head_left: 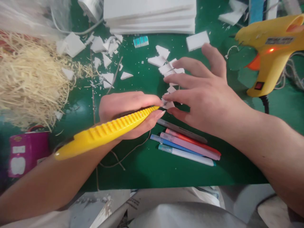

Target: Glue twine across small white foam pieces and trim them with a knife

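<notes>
1. Green desk [147, 174], strewn with white crumbs and offcuts; grey fabric [178, 215] showed beyond its near edge.
2. Left hand [133, 101]: grip closed around a yellow tool [111, 129], ribbed along its edge. Its narrow end lay between thumb and fingers, aimed at the scraps; its broad end reached back above the forearm.
3. Right hand [201, 91]: grip loose, fingers spread, palm down, fingertips over the scraps. Whether they pressed on any piece could not be told.
4. White scraps [161, 61]: a broken cluster at the right fingertips, its lowest bits just beside the left fingertips.
5. Pens [190, 155], four: red, pink, blue, white; bunched aslant, nearer the desk's front edge than the hands.
6. Grey strip [187, 130]: behind the pens, partly under the right hand.
7. White sheets [152, 15]: stacked at the far side.
8. White block [197, 40]: flat, just beyond the right hand.
9. Teal-and-white piece [141, 41]: in front of the stack.
10. Glue gun [270, 53]: yellow, orange trigger, small light lit; far right.
11. Straw [33, 79]: loose heap, far left, with white bits in it.
12. Purple box [28, 153]: near the left forearm.
</notes>
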A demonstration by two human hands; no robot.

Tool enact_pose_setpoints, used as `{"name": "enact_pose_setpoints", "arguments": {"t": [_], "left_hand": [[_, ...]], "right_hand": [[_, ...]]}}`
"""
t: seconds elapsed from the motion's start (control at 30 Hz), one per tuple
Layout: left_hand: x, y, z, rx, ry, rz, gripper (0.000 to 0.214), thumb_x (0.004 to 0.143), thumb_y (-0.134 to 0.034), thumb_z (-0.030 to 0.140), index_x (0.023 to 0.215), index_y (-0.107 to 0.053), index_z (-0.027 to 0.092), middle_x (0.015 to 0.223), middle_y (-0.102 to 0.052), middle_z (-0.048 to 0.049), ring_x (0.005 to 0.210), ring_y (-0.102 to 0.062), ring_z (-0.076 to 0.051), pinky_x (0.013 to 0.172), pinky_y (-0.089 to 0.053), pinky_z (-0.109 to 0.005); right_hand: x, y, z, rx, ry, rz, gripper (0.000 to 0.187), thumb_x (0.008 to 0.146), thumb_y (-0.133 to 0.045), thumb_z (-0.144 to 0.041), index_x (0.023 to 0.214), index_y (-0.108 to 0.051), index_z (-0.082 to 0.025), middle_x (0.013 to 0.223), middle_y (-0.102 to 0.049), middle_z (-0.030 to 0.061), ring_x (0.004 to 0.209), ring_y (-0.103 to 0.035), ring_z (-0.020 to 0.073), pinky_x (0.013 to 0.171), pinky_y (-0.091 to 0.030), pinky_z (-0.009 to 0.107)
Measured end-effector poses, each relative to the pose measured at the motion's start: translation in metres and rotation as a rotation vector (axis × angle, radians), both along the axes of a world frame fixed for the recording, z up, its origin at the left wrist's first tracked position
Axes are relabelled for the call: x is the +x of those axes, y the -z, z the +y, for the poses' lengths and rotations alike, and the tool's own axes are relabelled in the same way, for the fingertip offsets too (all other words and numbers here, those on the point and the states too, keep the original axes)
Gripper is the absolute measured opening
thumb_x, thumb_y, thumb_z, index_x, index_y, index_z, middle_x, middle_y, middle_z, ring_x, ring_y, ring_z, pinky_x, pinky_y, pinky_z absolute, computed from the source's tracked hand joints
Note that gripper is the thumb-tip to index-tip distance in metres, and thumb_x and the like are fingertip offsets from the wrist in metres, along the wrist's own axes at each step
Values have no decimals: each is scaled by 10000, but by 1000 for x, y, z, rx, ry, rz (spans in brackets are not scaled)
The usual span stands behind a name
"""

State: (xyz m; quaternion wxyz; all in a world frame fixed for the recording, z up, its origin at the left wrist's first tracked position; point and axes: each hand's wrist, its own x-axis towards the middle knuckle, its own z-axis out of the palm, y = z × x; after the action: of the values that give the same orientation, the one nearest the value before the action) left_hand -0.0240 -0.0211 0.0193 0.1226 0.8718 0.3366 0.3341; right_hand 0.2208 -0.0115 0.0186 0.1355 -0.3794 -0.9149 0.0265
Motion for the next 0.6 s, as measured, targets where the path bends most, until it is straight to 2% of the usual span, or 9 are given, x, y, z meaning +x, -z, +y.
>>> {"name": "enact_pose_setpoints", "arguments": {"t": [0.13, 0.3, 0.43, 0.6], "left_hand": [[-3, -3, 5, 0, 54, 95, 130, 1033, -689, 375, 1007, -812, 342, 916, -881, 57, 725, -829, -175, 644, -657, -245], [-4, -2, 4, 11, 3, 132, 141, 1011, -698, 395, 1029, -836, 371, 914, -882, 70, 730, -838, -194, 570, -625, -266], [-5, -1, 2, 13, -17, 95, 139, 1021, -689, 387, 1021, -827, 366, 936, -884, 70, 750, -842, -190, 624, -652, -274], [-4, 1, 2, 45, 10, 104, 126, 1027, -688, 352, 1012, -812, 339, 921, -883, 67, 740, -841, -174, 615, -650, -250]], "right_hand": [[-1, -2, -1, 18, 3, 6, 300, 1058, -603, -317, 1003, -896, -285, 1307, -836, 75, 1525, -609, 381, 1389, -306, 716], [-2, -1, 0, -19, 15, 12, 265, 1048, -636, -330, 987, -891, -292, 1313, -834, 68, 1523, -602, 380, 1404, -282, 700], [-2, 1, 0, -26, 14, 17, 263, 1053, -631, -324, 992, -886, -303, 1311, -828, 49, 1540, -581, 374, 1411, -258, 702], [0, 2, 1, -5, 6, 29, 252, 1047, -640, -349, 993, -882, -308, 1308, -821, 41, 1535, -581, 367, 1405, -262, 695]]}}
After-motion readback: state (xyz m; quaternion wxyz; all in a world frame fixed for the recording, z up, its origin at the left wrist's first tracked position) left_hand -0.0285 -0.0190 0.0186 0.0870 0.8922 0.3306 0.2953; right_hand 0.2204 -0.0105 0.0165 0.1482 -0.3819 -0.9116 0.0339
